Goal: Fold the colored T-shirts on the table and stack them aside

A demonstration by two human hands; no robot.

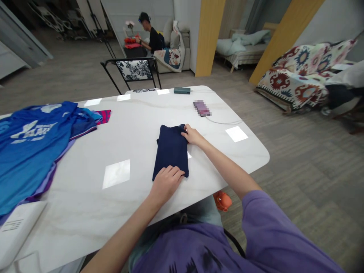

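Observation:
A folded navy garment lies on the white table in front of me. My left hand rests on its near edge, fingers curled onto the cloth. At the garment's far right corner my right hand pinches the fabric with closed fingers. Both arms reach out over the table from my purple sleeves.
A pile of blue shirts covers the table's left side, with a white box at the near left corner. A phone with a cable and a dark power bank lie at the far side. A chair stands beyond; a person sits farther back.

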